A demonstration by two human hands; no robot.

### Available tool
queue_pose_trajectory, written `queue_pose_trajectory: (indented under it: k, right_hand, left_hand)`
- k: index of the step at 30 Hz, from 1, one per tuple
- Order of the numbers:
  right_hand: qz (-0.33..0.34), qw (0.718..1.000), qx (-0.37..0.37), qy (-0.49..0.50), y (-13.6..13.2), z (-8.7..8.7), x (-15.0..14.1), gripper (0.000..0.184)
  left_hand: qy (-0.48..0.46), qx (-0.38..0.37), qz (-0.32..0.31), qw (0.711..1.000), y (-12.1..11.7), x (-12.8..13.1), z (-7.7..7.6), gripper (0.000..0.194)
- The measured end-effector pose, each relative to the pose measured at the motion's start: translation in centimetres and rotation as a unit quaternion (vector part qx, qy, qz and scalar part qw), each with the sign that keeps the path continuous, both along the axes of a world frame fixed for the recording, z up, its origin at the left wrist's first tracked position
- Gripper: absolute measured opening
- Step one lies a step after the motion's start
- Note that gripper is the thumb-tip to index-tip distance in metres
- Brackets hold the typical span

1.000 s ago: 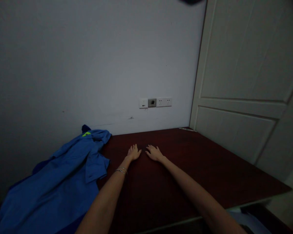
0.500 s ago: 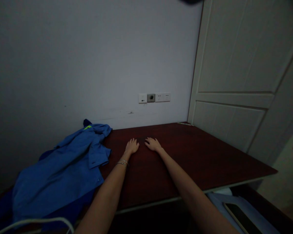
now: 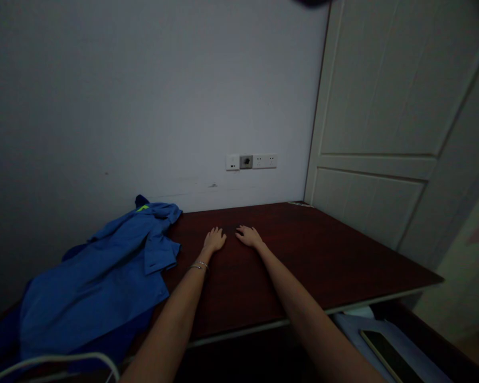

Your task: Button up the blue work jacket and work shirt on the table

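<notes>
My left hand (image 3: 214, 239) lies flat on the dark red table (image 3: 323, 260), fingers stretched out, holding nothing. A thin bracelet circles its wrist. My right hand (image 3: 249, 236) rests palm down a little to its right, fingers also spread, holding nothing. The two hands sit close together near the table's far side, apart from each other. A crumpled blue garment (image 3: 104, 282) with a small yellow-green mark near its collar lies on the left part of the table, its nearest sleeve a short way left of my left hand.
A white wall stands behind the table with a row of sockets (image 3: 250, 161). A white panelled door (image 3: 383, 133) borders the right side. A white cable (image 3: 64, 361) curves at bottom left. A dark flat phone-like object (image 3: 387, 354) lies on pale fabric below the table's front edge.
The camera has pulled back and tilted, showing the table's front edge, the cable and the phone-like object. Both hands stay flat in the same spot on the table.
</notes>
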State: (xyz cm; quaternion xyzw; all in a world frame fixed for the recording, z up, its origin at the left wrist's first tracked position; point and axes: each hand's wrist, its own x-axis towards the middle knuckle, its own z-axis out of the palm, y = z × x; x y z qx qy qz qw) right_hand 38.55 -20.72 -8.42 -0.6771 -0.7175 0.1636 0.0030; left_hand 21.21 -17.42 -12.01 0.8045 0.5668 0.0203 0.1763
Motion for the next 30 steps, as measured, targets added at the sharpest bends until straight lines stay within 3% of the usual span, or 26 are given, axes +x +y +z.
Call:
queue_pose_trajectory:
  k: [11,30]
  right_hand:
    - [0.001,1.000,0.011,0.008,0.14,-0.36,0.25,0.050]
    - [0.007,1.000,0.013,0.003,0.09,-0.36,0.32,0.049]
  left_hand:
    - [-0.009,-0.003,0.001,1.000,-0.17,-0.01,0.31,0.055]
    - [-0.018,0.003,0.006,1.000,0.14,0.08,-0.57,0.054]
